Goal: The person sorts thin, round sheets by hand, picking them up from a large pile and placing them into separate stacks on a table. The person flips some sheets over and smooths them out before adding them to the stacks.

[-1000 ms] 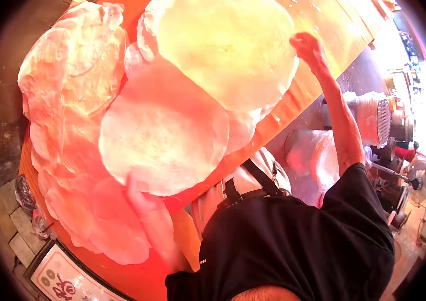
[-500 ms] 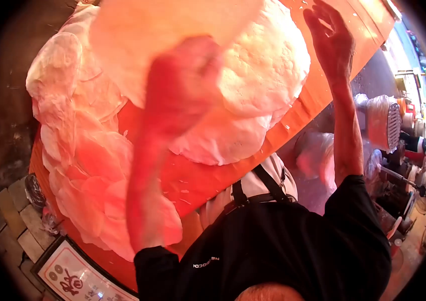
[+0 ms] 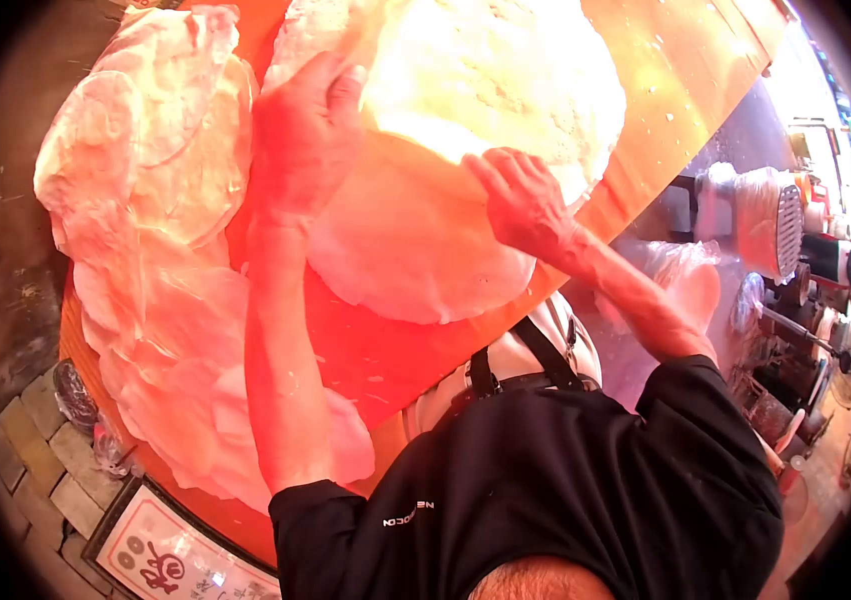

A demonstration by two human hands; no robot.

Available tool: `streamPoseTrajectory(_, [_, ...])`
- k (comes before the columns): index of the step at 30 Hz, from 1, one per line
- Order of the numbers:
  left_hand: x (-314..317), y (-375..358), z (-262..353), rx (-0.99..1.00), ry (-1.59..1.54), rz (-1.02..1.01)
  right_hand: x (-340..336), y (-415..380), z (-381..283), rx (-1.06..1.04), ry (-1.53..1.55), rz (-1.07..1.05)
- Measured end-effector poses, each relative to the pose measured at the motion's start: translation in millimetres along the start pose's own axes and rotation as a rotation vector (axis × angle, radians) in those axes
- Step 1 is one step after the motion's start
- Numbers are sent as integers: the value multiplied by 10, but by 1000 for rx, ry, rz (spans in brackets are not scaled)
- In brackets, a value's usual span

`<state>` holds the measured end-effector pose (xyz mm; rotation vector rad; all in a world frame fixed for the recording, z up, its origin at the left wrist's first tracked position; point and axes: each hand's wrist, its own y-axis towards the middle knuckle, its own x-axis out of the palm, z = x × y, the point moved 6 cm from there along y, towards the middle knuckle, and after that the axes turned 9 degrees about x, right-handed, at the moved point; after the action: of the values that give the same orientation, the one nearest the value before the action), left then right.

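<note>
Pale sheets [image 3: 420, 250], left hand [image 3: 307, 135] half-curled, right hand [image 3: 525, 200] curled against them

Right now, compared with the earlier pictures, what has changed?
Since the first picture, the left hand moved forward, the right hand back toward the body; both are at the round stack. The nearer sheet left its spot, baring the table; grip unclear. The left pile and framed sign stayed.

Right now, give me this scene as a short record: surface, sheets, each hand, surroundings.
Surface: orange table
Main sheets: pale round sheets, overlapping
Other pile: pale overlapping sheets, left
Left hand: at the round sheets' left side; grip unclear
Right hand: on their right side; grip unclear
Surroundings: framed sign lower left; plastic-wrapped object right
</note>
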<state>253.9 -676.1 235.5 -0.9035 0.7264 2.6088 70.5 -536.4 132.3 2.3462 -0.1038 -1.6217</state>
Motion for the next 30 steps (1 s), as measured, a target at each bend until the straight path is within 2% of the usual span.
streamPoseTrajectory(3, [-102,48,73,-8,-15,47,-365,159,143,85,173,60])
streamPoseTrajectory(6, [-78,69,154,51,22,19,-693,329,69,45,164,102])
streamPoseTrajectory(8, [39,55,207,124,83,-27,-502,201,71,-33,154,8])
streamPoseTrajectory(11, [360,-137,211,200,4,-113,-252,-67,17,-101,171,-114])
streamPoseTrajectory(15, [1195,-748,118,241,227,-586,-240,-194,-226,-181,86,-360])
streamPoseTrajectory(16, [1348,-957,53,259,289,-478,-317,-152,-309,-63,237,-602])
streamPoseTrajectory(17, [1403,-1122,20,272,360,-373,-536,34,-481,89,331,-664])
streamPoseTrajectory(19, [1203,-1325,157,167,-15,-204,-714,391,-626,-81,193,-349])
streamPoseTrajectory(21, [1092,-1332,81,125,-150,-91,-553,769,-479,-109,106,-137])
streamPoseTrajectory(23, [1050,-1212,-119,138,-53,-55,-73,974,-120,-35,-148,-98])
streamPoseTrajectory(25, [526,-1161,-341,42,27,90,407,959,196,21,-200,-278])
streamPoseTrajectory(26, [290,-1193,-612,43,211,103,472,938,240,32,-211,-281])
streamPoseTrajectory(28, [-147,-1241,-1179,-262,264,143,547,882,252,60,-233,-289])
streamPoseTrajectory(30, [-381,-1256,-1692,-254,601,98,552,902,227,67,-247,-314])
